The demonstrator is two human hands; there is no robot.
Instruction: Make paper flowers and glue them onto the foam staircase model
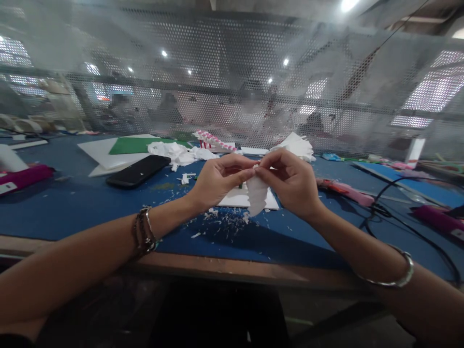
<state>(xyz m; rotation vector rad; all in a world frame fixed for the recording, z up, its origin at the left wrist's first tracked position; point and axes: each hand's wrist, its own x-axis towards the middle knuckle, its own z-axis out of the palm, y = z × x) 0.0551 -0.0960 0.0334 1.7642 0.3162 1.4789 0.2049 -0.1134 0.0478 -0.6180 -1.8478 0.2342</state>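
Note:
My left hand [217, 181] and my right hand [288, 181] meet above the blue table top [72, 208], both pinched on the same small piece of white paper [256, 195]. The paper hangs down between the fingertips, with a jagged lower edge. A hint of green shows by my left fingertips; I cannot make out what it is. Under the hands lie a flat white sheet [235, 198] and a scatter of white paper scraps [224, 222].
A black phone [138, 170] lies to the left, near white and green sheets [123, 147] and crumpled white paper [174, 152]. Red-and-white paper pieces [213, 141] sit at the back before a perforated screen [232, 72]. Black cable [406, 217] and pink tools [438, 220] lie right.

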